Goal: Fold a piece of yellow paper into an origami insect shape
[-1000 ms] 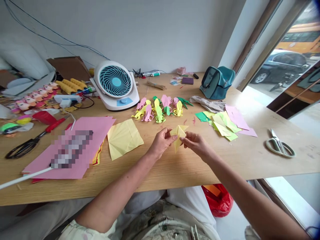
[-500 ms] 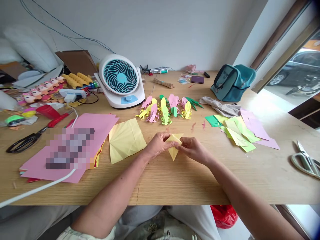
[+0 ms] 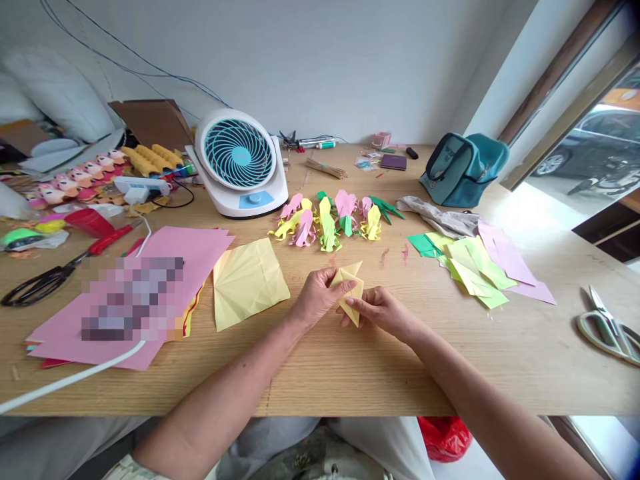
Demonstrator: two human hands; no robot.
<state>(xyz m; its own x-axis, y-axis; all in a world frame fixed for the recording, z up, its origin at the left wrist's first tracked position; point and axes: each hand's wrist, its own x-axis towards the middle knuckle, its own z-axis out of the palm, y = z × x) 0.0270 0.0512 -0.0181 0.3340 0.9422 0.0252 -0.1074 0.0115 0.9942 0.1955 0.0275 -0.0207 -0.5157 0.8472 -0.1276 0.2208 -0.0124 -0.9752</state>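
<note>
With left hand [image 3: 317, 295] and right hand [image 3: 379, 308] we pinched pale-yellow, pointed folded paper [image 3: 357, 291], long axis near-to-far, one tip towards us.

At the centre of the table's [image 3: 320, 383] near side, the paper [image 3: 357, 292] is between the left hand [image 3: 316, 297] and the right hand [image 3: 383, 312]. Left of the hands: the sheet [image 3: 250, 283]; just beside it, farther left, the stack [image 3: 195, 257]. The shears [image 3: 70, 268] lie left of the stack. Behind the hands: the figures [image 3: 327, 230]. Farther back and left: the fan [image 3: 237, 157]. Right of the fan, far side: the sticks [image 3: 325, 169]. Far right: the tote [image 3: 447, 167]; before it, the cloth [image 3: 440, 217]. Near of the cloth: the scraps [image 3: 470, 270]. Right of the scraps: the scissors [image 3: 611, 325].
</note>
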